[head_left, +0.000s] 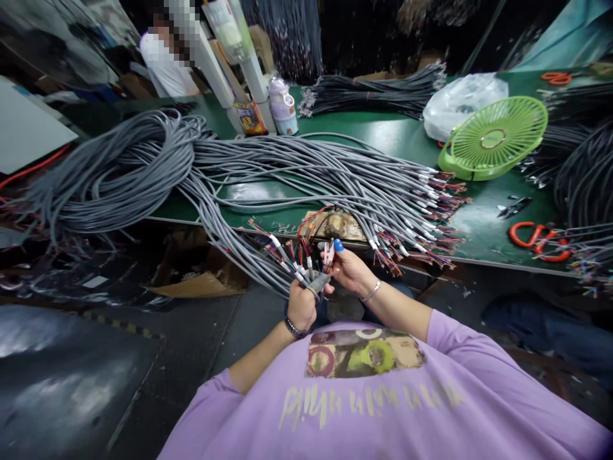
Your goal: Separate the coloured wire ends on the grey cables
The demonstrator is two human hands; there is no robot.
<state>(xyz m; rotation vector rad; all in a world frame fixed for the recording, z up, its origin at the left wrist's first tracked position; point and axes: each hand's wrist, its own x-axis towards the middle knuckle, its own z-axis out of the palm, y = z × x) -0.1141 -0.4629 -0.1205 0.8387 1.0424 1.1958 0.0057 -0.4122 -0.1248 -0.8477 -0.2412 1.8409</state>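
Note:
My left hand (302, 308) is closed around a bundle of grey cables (249, 259) just in front of the bench edge. Their stripped ends, with thin coloured wires and white sleeves, stick up above the fist. A grey tapered piece (320, 282) lies across the top of that fist, pointing at my right hand. My right hand (353, 271), with a blue cover on one fingertip, pinches a small pale pink piece (328, 253) beside the wire ends. I cannot make out its exact kind. More grey cables (311, 160) spread over the green bench, ends to the right.
On the bench (483, 223) are a green fan (498, 137), a clear plastic bag (464, 105), orange-handled scissors (539, 241), a lidded bottle (283, 107) and dark cable bundles (373, 96). A cardboard box (201, 275) sits below. Another person (167, 64) is at back left.

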